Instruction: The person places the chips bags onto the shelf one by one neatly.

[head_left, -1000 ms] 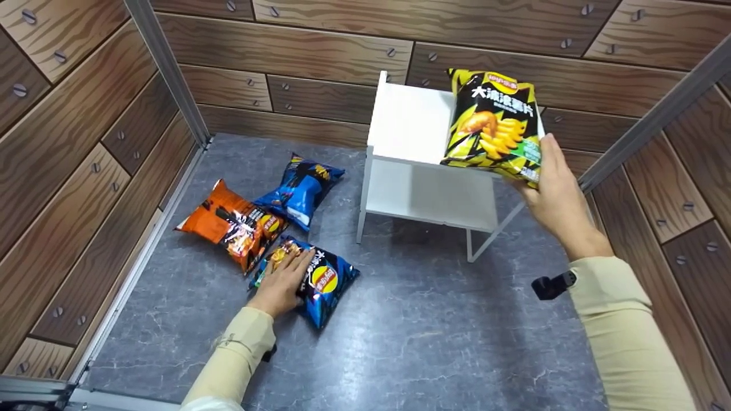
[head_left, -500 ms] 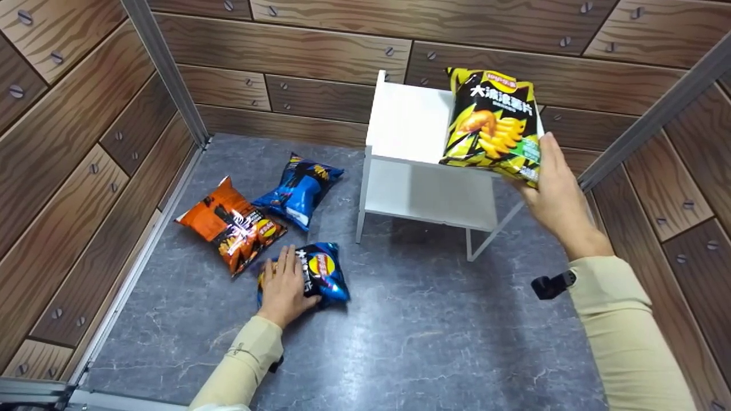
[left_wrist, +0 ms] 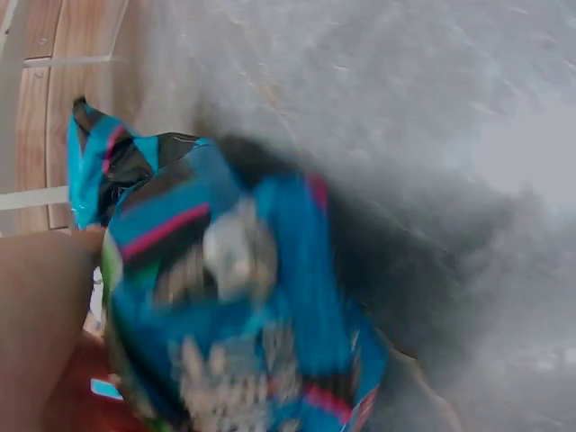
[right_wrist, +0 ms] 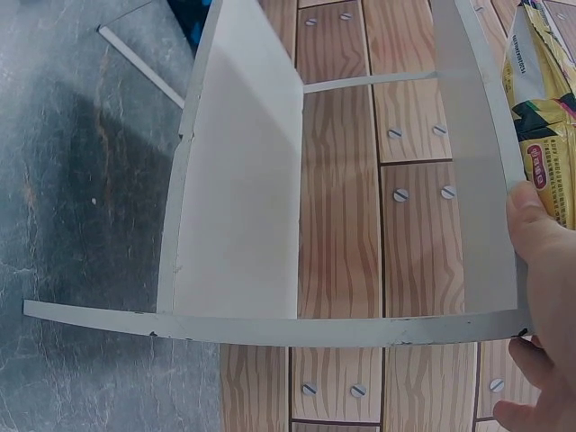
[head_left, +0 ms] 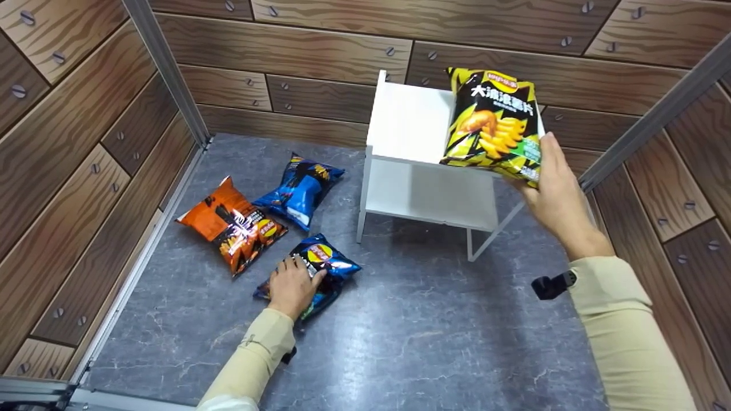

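Observation:
My left hand (head_left: 294, 288) holds a dark blue bag of chips (head_left: 320, 254) low over the floor, its thumb spread to the right. In the left wrist view the blurred bag (left_wrist: 243, 297) shows a printed face, with its shadow on the floor. My right hand (head_left: 562, 194) grips the front right corner of a small white two-tier shelf (head_left: 411, 123); in the right wrist view its thumb lies at the top board's edge (right_wrist: 490, 162) and its fingers lie beyond the frame. A yellow and black bag of chips (head_left: 494, 123) rests on the top board beside that hand.
On the floor to the left lie an orange bag of chips (head_left: 231, 225) and another blue bag (head_left: 302, 191), close together. The shelf's lower board (head_left: 431, 197) is white. Wood-patterned walls (head_left: 285, 51) with metal posts (head_left: 165, 68) enclose the grey floor (head_left: 428, 342).
My left hand has drawn the blue bag away from the orange one and turned it, its logo end now farther away. The orange bag shifted slightly. My right hand and the yellow bag have stayed put.

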`<state>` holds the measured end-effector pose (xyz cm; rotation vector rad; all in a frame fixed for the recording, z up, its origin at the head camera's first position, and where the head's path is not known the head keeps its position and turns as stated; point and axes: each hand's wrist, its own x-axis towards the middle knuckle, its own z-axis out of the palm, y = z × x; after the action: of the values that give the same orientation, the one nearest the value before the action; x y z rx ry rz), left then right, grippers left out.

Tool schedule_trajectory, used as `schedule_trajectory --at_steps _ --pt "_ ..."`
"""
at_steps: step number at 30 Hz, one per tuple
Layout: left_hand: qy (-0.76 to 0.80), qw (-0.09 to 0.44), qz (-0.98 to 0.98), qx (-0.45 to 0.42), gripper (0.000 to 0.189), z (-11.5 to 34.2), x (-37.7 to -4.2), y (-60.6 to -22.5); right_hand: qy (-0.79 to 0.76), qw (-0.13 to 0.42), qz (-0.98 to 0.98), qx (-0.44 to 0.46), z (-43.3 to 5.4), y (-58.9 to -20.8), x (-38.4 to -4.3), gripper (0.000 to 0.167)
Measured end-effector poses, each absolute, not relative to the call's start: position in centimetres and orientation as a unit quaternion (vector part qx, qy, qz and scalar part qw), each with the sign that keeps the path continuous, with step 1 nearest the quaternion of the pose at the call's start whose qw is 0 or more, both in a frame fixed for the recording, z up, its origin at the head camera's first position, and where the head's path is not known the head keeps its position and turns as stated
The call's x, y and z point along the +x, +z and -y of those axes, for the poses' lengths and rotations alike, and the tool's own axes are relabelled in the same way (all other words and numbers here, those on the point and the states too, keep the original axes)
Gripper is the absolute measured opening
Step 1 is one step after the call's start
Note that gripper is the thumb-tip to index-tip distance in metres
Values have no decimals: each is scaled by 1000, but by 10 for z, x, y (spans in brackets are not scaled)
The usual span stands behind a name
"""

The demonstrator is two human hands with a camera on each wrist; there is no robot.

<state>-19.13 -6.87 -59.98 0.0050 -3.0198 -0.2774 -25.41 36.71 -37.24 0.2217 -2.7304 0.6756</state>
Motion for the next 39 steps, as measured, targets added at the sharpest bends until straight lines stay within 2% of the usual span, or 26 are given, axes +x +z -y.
schedule_trajectory --at_steps 3,8,11,15,19,22,25,32,39 --pt "-107 29 994 18 80 65 -194 -596 236 157 956 76 -367 -373 -254 88" --pt "-177 -47 983 25 78 65 -196 -590 235 153 957 74 -368 -374 -254 87" --pt "-212 -62 975 15 74 69 -196 -587 235 153 957 75 -368 -374 -254 88" --pt "-234 -39 969 -70 76 77 -189 -588 238 158 955 80 -367 -374 -254 88" --pt "-194 -23 960 -201 96 81 -177 -596 239 156 955 80 -367 -373 -254 87" --pt "-148 -23 956 -254 113 81 -169 -607 238 150 957 75 -367 -372 -253 88" --pt "-124 -17 954 -271 124 79 -164 -616 237 146 958 72 -366 -372 -253 88" --pt "-80 42 951 -296 142 71 -161 -630 236 154 957 73 -367 -372 -253 88" --pt "-34 33 954 -297 154 64 -160 -639 237 155 956 78 -368 -373 -254 88"
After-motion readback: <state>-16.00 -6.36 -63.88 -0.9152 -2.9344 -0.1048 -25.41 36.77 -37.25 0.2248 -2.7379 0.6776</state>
